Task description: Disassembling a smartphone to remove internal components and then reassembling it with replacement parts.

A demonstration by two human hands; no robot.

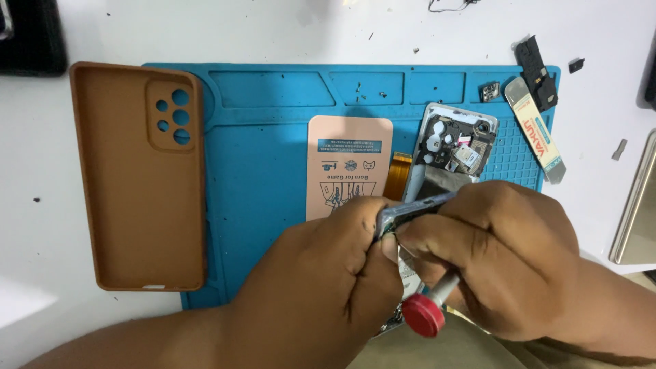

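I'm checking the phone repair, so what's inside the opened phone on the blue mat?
Inside the opened phone, camera parts, a small metal shield and a circuit board show at its top end, and an orange ribbon cable sticks out sideways. Both hands cover its lower half.

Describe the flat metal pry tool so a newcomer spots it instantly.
Start at the blue work mat and go to its far right corner. The flat metal pry tool lies slanted across that edge, beside the black plastic part; only it has an orange-and-white label.
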